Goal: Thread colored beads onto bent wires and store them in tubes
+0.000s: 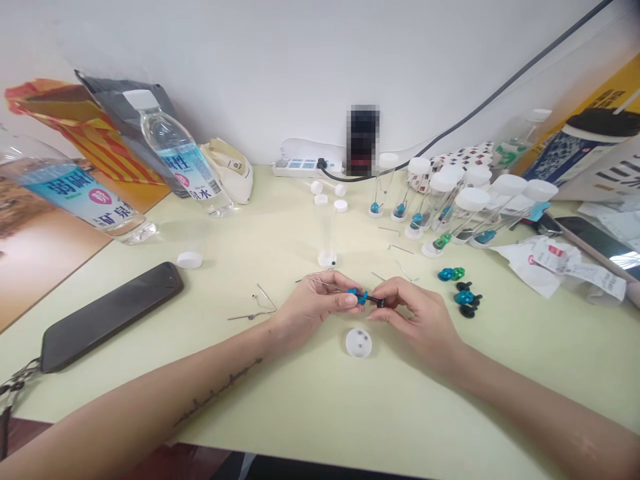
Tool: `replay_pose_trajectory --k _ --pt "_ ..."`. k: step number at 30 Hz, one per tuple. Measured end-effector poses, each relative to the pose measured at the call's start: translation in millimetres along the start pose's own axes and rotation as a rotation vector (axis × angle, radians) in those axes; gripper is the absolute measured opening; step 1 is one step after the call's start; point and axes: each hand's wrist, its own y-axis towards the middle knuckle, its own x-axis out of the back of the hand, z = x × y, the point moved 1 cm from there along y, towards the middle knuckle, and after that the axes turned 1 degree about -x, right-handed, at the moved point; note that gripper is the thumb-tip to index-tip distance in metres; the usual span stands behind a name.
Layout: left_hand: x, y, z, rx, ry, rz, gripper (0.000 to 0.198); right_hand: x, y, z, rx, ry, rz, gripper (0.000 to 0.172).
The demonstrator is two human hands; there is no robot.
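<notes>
My left hand (313, 303) pinches a small blue part (358, 295) together with a thin metal wire (325, 285). My right hand (413, 310) pinches a small black piece (380, 302) at the other end of the same blue part. Both hands hover just above the pale yellow table (300, 400). A white cap (359, 342) with two dark dots lies on the table right below the hands. An open clear tube (326, 233) stands upright just behind them.
Several capped clear tubes (450, 207) with blue and green parts stand at the back right. Loose blue, green and black parts (463, 293) lie right of my hands. A black phone (113, 313) lies at left, water bottles (183, 157) behind it. Bent wires (257, 303) and white caps (327, 193) are scattered about.
</notes>
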Motion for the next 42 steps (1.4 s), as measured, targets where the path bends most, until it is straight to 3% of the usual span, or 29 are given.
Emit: replay_pose_trajectory --k 15,22,32,42 --pt "1.8 0.8 0.7 0.002 0.059 0.025 0.016 -2.2 -1.6 -2.4 0.047 -0.06 0.001 0.01" --pt "1.6 -0.4 0.8 -0.019 0.068 0.019 0.016 -2.7 -1.5 -1.0 -0.001 0.0 -0.044 0.013" --pt "1.1 0.5 -1.9 -0.023 -0.082 -0.06 0.012 -1.0 -2.1 2.4 0.281 -0.009 -0.113 0.025" --pt "2.4 -0.5 -0.7 -0.027 -0.066 -0.036 0.01 1.5 0.5 -1.7 0.299 -0.046 -0.105 0.033"
